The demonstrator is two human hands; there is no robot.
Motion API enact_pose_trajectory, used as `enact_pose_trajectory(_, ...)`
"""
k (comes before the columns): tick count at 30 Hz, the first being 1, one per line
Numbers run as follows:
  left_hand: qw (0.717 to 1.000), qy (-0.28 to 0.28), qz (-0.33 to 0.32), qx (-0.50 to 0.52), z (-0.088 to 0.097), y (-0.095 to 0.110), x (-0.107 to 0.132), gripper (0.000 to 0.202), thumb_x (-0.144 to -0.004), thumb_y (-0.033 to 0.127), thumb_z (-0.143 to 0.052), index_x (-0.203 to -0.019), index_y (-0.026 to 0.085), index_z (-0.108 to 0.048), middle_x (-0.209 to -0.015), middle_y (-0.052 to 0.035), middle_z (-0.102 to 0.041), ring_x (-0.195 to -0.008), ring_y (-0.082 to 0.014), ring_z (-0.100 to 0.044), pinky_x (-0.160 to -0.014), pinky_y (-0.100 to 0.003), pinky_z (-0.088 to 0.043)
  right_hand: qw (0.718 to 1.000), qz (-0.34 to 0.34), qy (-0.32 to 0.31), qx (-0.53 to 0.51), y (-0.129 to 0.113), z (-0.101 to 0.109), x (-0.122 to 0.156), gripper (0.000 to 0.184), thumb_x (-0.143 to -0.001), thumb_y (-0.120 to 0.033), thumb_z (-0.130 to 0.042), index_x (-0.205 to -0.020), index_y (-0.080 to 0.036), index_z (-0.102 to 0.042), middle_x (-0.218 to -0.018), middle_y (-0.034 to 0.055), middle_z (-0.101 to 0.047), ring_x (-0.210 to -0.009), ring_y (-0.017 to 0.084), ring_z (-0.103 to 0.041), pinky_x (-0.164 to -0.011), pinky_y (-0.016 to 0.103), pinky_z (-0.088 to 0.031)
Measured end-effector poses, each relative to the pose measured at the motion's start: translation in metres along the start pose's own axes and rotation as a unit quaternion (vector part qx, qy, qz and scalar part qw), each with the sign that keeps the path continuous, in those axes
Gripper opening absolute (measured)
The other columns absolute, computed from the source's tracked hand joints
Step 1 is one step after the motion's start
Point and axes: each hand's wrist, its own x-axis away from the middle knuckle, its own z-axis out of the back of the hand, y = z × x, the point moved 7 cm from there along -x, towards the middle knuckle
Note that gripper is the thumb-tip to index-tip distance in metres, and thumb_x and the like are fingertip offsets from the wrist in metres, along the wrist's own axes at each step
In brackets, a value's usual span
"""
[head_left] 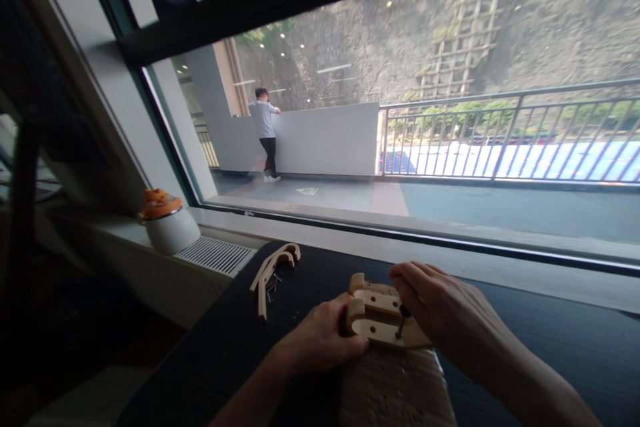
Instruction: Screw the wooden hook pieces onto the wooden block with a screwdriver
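Note:
My right hand (443, 303) is closed around a screwdriver (402, 321); the fingers cover its handle. The dark shaft points down at a hole in the nearer curved wooden hook (383, 331). With its fingers wrapped round the hook's curled end, my left hand (325, 337) holds the piece against a worn wooden board (395, 387). Just behind is a second wooden hook (375, 300), its drilled holes showing. Whether a screw sits under the screwdriver tip, I cannot tell.
Two loose wooden hooks (267, 280) and several screws (273, 287) lie on the dark table (225, 353) at the left. A white pot with an orange top (173, 227) stands on the sill by a vent (217, 255). Beyond the window, a person (265, 127) leans on a wall.

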Motion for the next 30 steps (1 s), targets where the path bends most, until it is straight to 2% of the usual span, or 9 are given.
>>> enact_pose_trajectory(2, 1.000, 0.006, -0.020, -0.001, 0.001, 0.003, 0.000, 0.034, -0.072, 0.021, -0.061, -0.105, 0.023, -0.056, -0.095, 0.0026, -0.065, -0.085, -0.0168, -0.060, -0.073, -0.023, -0.044, 0.998, 0.033, -0.014, -0.057, -0.004, 0.000, 0.004, 0.031, -0.095, -0.026, -0.032, -0.118, -0.024, -0.052, -0.110, 0.0047, -0.064, -0.094, 0.018, -0.062, -0.075, 0.029, -0.044)
enact_pose_trajectory(4, 0.999, 0.012, -0.031, -0.003, 0.002, 0.004, 0.001, 0.032, -0.072, 0.021, -0.062, -0.104, 0.023, -0.057, -0.094, 0.0027, -0.065, -0.084, -0.0167, -0.060, -0.072, -0.022, -0.044, 0.993, 0.060, -0.030, -0.098, -0.006, -0.002, 0.007, 0.038, -0.094, -0.024, -0.031, -0.129, -0.021, -0.045, -0.120, 0.0063, -0.061, -0.103, 0.016, -0.060, -0.082, 0.028, -0.044)
enact_pose_trajectory(6, 0.999, 0.013, -0.029, -0.006, 0.002, 0.003, 0.001, 0.032, -0.072, 0.021, -0.062, -0.103, 0.023, -0.057, -0.094, 0.0024, -0.065, -0.085, -0.0170, -0.060, -0.073, -0.023, -0.044, 0.990, 0.060, -0.043, -0.117, -0.005, -0.005, 0.007, 0.037, -0.094, -0.024, -0.032, -0.128, -0.021, -0.047, -0.117, 0.0055, -0.064, -0.103, 0.016, -0.061, -0.081, 0.027, -0.045)
enact_pose_trajectory(11, 1.000, 0.012, -0.021, -0.009, 0.002, 0.000, 0.001, 0.033, -0.072, 0.023, -0.062, -0.105, 0.024, -0.057, -0.095, 0.0020, -0.065, -0.085, -0.0177, -0.061, -0.073, -0.023, -0.044, 0.995, -0.012, -0.038, -0.088, 0.005, -0.008, -0.003, 0.026, -0.094, -0.029, -0.035, -0.111, -0.026, -0.055, -0.095, 0.0008, -0.070, -0.082, 0.018, -0.065, -0.066, 0.029, -0.043)
enact_pose_trajectory(16, 1.000, 0.014, -0.015, -0.011, 0.002, -0.003, 0.000, 0.032, -0.072, 0.025, -0.063, -0.103, 0.023, -0.057, -0.094, 0.0015, -0.065, -0.086, -0.0185, -0.061, -0.073, -0.024, -0.045, 0.998, -0.053, -0.044, -0.011, 0.009, -0.006, -0.006, 0.020, -0.093, -0.034, -0.038, -0.084, -0.024, -0.053, -0.071, -0.0005, -0.066, -0.062, 0.018, -0.062, -0.054, 0.028, -0.034)
enact_pose_trajectory(19, 1.000, 0.012, -0.014, -0.011, 0.001, -0.004, 0.000, 0.034, -0.072, 0.026, -0.063, -0.105, 0.024, -0.057, -0.095, 0.0015, -0.065, -0.085, -0.0185, -0.061, -0.074, -0.025, -0.045, 0.994, -0.082, -0.049, 0.055, 0.011, -0.003, -0.002, 0.025, -0.094, -0.037, -0.038, -0.078, -0.023, -0.051, -0.061, -0.0004, -0.062, -0.057, 0.020, -0.060, -0.052, 0.029, -0.029)
enact_pose_trajectory(22, 1.000, 0.017, -0.017, -0.016, 0.002, -0.003, 0.000, 0.035, -0.072, 0.026, -0.063, -0.107, 0.024, -0.057, -0.095, 0.0015, -0.065, -0.085, -0.0181, -0.061, -0.074, -0.025, -0.045, 0.996, -0.070, -0.046, 0.037, 0.006, 0.001, 0.002, 0.025, -0.094, -0.037, -0.037, -0.083, -0.024, -0.055, -0.070, 0.0010, -0.066, -0.064, 0.020, -0.062, -0.055, 0.029, -0.033)
enact_pose_trajectory(26, 1.000, 0.014, -0.018, -0.013, 0.000, -0.002, -0.001, 0.038, -0.072, 0.025, -0.062, -0.109, 0.023, -0.056, -0.097, 0.0013, -0.065, -0.086, -0.0179, -0.061, -0.075, -0.024, -0.045, 0.995, 0.007, -0.032, -0.096, -0.007, 0.004, 0.003, 0.031, -0.095, -0.032, -0.032, -0.113, -0.024, -0.057, -0.106, 0.0058, -0.066, -0.089, 0.019, -0.063, -0.070, 0.028, -0.042)
enact_pose_trajectory(30, 1.000, 0.015, -0.019, -0.018, 0.000, -0.002, -0.001, 0.038, -0.073, 0.025, -0.062, -0.110, 0.023, -0.056, -0.097, 0.0012, -0.065, -0.085, -0.0179, -0.060, -0.074, -0.024, -0.045, 0.989, 0.012, -0.049, -0.139, -0.007, -0.004, -0.001, 0.031, -0.094, -0.035, -0.035, -0.115, -0.025, -0.057, -0.093, 0.0043, -0.070, -0.078, 0.018, -0.065, -0.062, 0.026, -0.042)
